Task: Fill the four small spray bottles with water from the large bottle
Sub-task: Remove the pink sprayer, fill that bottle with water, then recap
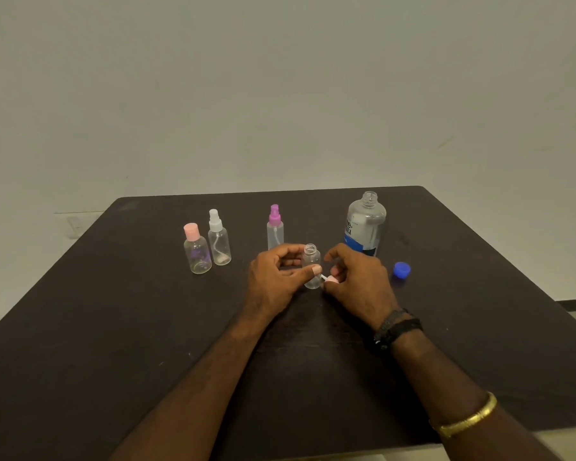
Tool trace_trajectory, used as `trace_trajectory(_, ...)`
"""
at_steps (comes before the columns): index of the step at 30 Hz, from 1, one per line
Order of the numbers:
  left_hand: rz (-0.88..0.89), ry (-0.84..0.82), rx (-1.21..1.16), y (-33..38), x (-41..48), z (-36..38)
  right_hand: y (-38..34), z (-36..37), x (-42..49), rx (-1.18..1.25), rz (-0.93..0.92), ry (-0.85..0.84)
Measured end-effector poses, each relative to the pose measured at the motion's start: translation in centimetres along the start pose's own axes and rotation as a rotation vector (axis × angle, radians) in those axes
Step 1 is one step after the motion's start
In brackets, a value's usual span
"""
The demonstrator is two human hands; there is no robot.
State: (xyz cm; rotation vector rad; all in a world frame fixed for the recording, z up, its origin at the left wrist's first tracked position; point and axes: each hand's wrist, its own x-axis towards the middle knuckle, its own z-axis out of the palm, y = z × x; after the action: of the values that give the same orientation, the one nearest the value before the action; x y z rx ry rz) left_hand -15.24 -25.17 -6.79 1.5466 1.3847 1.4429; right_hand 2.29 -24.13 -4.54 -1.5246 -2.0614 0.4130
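Observation:
A small clear bottle (312, 265) with its neck uncapped stands at the table's middle, and my left hand (276, 277) grips it from the left. My right hand (356, 281) sits just right of it, closed on a small pink cap (331, 279). The large clear bottle (364, 224) with a blue-and-white label stands uncapped behind my right hand. Its blue cap (401, 269) lies on the table to the right. Behind my left hand stands a purple-topped spray bottle (275, 227). Further left are a white-topped spray bottle (219, 239) and a pink-capped bottle (197, 249).
Everything rests on a dark table (147, 327) set against a plain pale wall (280, 94). The table's back edge runs just behind the bottles. A black wristband and a gold bangle are on my right forearm.

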Motion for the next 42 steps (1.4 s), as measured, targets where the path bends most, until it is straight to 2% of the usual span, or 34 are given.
trace_trajectory(4,0.005,0.005,-0.008,-0.1,-0.1,0.0,0.2,-0.1,0.0,0.048,-0.009,0.081)
trace_trajectory(11,0.001,-0.010,0.004,-0.1,0.0,0.1,0.0,-1.9,0.5,0.212,-0.115,0.611)
trace_trajectory(14,-0.006,-0.015,0.015,-0.1,0.0,0.1,0.4,-2.7,1.4,0.204,-0.064,0.714)
trace_trajectory(18,-0.011,-0.025,0.022,0.0,0.0,0.1,1.2,-3.0,2.3,0.225,0.031,0.700)
trace_trajectory(25,0.006,-0.031,0.024,0.1,-0.1,0.1,1.9,-2.0,3.2,0.281,0.141,0.494)
trace_trajectory(42,0.027,-0.020,0.014,0.0,0.0,0.2,2.6,-1.6,3.6,0.302,0.112,0.527)
